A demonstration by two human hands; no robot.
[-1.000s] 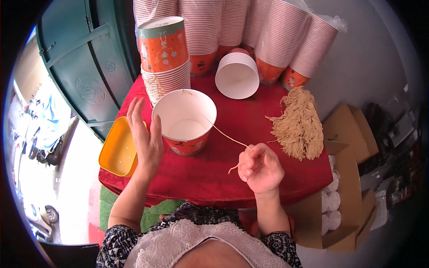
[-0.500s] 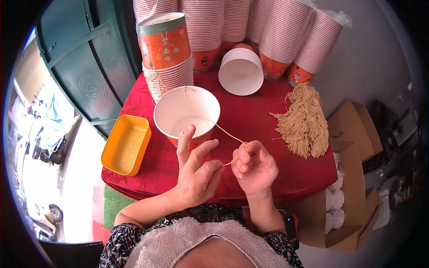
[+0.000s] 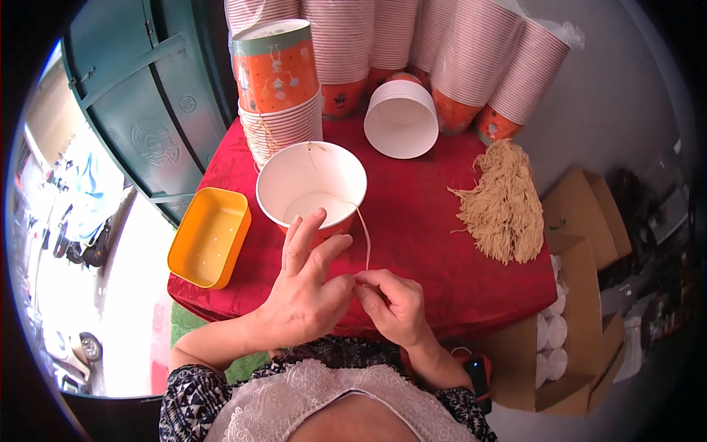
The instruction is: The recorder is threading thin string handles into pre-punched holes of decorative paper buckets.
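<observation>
A white-lined paper bucket [image 3: 291,175] with an orange outside stands upright on the red cloth in front of me. A thin beige string [image 3: 367,243] crosses its near right rim and hangs down toward my fingertips. Thumb and index finger of my left hand [image 3: 305,298] are pinched together, the other fingers raised in front of the bucket's near side. My right hand [image 3: 395,306] meets them with its own pinch. Both pinches close on the string's end, though the fingertips mostly cover it. Another short string piece lies over the bucket's far rim.
Left of the bucket sits a yellow plastic tray [image 3: 210,239]. Behind it rises a stack of orange buckets [image 3: 278,81]; a single bucket [image 3: 401,124] lies tipped over. Wrapped stacks [image 3: 471,55] line the back. A string bundle [image 3: 508,210] lies right, above an open carton [image 3: 578,317].
My right hand has moved left and down to meet the left fingertips. The string, earlier slanting to the right hand, now drops more steeply from the rim.
</observation>
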